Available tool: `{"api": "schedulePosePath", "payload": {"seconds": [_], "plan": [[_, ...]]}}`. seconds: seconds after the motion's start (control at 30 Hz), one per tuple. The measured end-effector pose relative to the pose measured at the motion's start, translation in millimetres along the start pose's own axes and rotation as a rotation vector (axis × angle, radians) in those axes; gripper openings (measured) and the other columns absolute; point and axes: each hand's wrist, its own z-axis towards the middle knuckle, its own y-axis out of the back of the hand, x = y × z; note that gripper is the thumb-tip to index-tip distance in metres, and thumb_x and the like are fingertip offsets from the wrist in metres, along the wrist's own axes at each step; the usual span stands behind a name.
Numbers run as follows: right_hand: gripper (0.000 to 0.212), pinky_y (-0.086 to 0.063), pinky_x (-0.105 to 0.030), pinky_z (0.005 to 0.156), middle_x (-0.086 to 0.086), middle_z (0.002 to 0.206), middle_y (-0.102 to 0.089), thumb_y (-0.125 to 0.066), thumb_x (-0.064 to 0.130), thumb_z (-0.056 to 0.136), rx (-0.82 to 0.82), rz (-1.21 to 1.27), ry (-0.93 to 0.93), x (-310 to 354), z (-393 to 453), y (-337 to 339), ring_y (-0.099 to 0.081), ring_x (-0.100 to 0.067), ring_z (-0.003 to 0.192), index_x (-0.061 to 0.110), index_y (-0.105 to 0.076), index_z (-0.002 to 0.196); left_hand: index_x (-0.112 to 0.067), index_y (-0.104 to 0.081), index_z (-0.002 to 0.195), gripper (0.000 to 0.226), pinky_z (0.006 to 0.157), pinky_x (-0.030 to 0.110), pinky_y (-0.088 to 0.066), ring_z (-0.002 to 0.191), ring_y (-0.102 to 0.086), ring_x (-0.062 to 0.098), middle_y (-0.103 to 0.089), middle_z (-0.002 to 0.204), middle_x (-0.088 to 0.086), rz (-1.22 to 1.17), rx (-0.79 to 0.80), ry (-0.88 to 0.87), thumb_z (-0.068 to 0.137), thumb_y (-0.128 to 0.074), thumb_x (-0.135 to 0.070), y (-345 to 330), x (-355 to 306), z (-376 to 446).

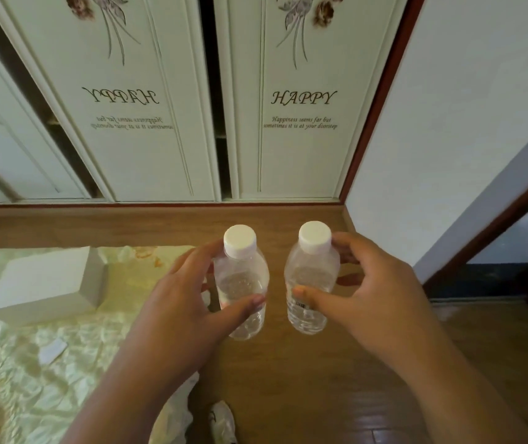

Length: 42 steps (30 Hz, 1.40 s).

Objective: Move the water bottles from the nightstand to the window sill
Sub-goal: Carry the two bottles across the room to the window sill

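Observation:
I hold two clear water bottles with white caps upright in the air over the wooden floor. My left hand (pixel 176 302) is wrapped around the left bottle (pixel 243 277), thumb across its front. The right bottle (pixel 312 274) is gripped by my right hand (pixel 371 293), with the thumb pressed on its label near a barcode. The two bottles are side by side, a small gap between them. Neither a nightstand nor a window sill can be made out.
A bed with a pale shiny cover (pixel 31 363) fills the lower left, a white box (pixel 47 283) resting on it. White wardrobe doors (pixel 301 123) printed with "HAPPY" stand ahead. A white wall (pixel 448 139) and dark doorway (pixel 512 251) lie right. A shoe (pixel 222 423) shows below.

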Motion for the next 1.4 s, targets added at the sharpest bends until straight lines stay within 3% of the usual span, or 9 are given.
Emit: {"api": "schedulePosePath", "payload": {"seconds": [0.17,0.27,0.43,0.57,0.7,0.87,1.03,1.27,1.4], "plan": [[0.063,-0.034,0.001,0.047,0.057,0.097,-0.045,-0.062,0.087,0.050,-0.058,-0.042,-0.035,15,64,-9,-0.050,0.028,0.089,0.077,-0.033,0.106,-0.053,-0.038,0.139,0.094,0.074,0.013,-0.044,0.097,-0.055,-0.004,-0.043,0.115,-0.038,-0.042,0.005,-0.057,0.054,-0.064,-0.083,19,18,78],[0.062,-0.036,-0.001,0.057,0.053,0.096,-0.046,-0.064,0.084,0.051,-0.096,-0.037,-0.057,28,100,-23,-0.056,0.020,0.082,0.076,-0.034,0.104,-0.056,-0.036,0.139,0.089,0.067,0.008,-0.040,0.099,-0.056,-0.002,-0.043,0.122,-0.037,-0.063,0.022,-0.079,0.059,-0.069,-0.078,31,31,119],[0.062,-0.036,-0.001,0.060,0.047,0.100,-0.047,-0.067,0.080,0.053,-0.135,-0.037,-0.074,37,141,-51,-0.055,0.015,0.083,0.068,-0.039,0.107,-0.053,-0.039,0.138,0.087,0.078,0.016,-0.048,0.106,-0.059,0.005,-0.048,0.128,-0.031,-0.066,0.064,-0.114,0.061,-0.072,-0.076,44,51,168],[0.069,-0.049,-0.019,0.084,0.038,0.110,-0.053,-0.066,0.081,0.052,-0.067,-0.057,-0.083,46,169,-67,-0.061,0.003,0.097,0.064,-0.037,0.112,-0.054,-0.039,0.137,0.087,0.077,0.015,-0.046,0.105,-0.059,0.004,-0.048,0.126,-0.032,-0.067,0.075,-0.103,0.059,-0.069,-0.077,57,66,194],[0.073,-0.046,-0.011,0.077,0.039,0.109,-0.055,-0.061,0.084,0.050,-0.046,-0.037,-0.045,48,204,-79,-0.062,0.005,0.097,0.062,-0.039,0.116,-0.052,-0.040,0.136,0.086,0.080,0.019,-0.049,0.105,-0.059,0.004,-0.049,0.127,-0.029,-0.061,0.058,-0.072,0.058,-0.069,-0.077,66,82,222],[0.065,-0.045,-0.011,0.076,0.046,0.103,-0.051,-0.069,0.081,0.054,-0.014,-0.004,-0.014,43,258,-94,-0.059,0.012,0.091,0.071,-0.035,0.109,-0.056,-0.041,0.134,0.085,0.067,0.007,-0.042,0.098,-0.058,-0.004,-0.050,0.128,-0.033,-0.054,0.019,-0.024,0.058,-0.069,-0.079,71,97,257],[0.064,-0.032,0.002,0.043,0.063,0.097,-0.041,-0.065,0.083,0.052,0.028,0.040,0.048,35,328,-103,-0.045,0.034,0.093,0.081,-0.029,0.105,-0.057,-0.040,0.134,0.082,0.072,0.009,-0.042,0.102,-0.057,-0.005,-0.050,0.129,-0.033,-0.023,-0.041,0.018,0.061,-0.073,-0.075,71,104,302],[0.061,-0.028,0.008,0.048,0.064,0.097,-0.040,-0.069,0.079,0.056,0.100,0.099,0.132,19,440,-95,-0.039,0.038,0.094,0.079,-0.033,0.105,-0.057,-0.040,0.136,0.084,0.079,0.016,-0.045,0.104,-0.057,-0.003,-0.051,0.124,-0.032,0.039,-0.136,0.078,0.063,-0.077,-0.072,65,89,391],[0.061,-0.022,0.012,0.052,0.059,0.091,-0.044,-0.077,0.072,0.059,0.116,0.094,0.166,1,496,-84,-0.037,0.040,0.091,0.075,-0.036,0.104,-0.057,-0.039,0.137,0.084,0.074,0.011,-0.041,0.103,-0.057,-0.003,-0.048,0.122,-0.034,0.037,-0.188,0.108,0.063,-0.075,-0.073,51,81,437]]}}
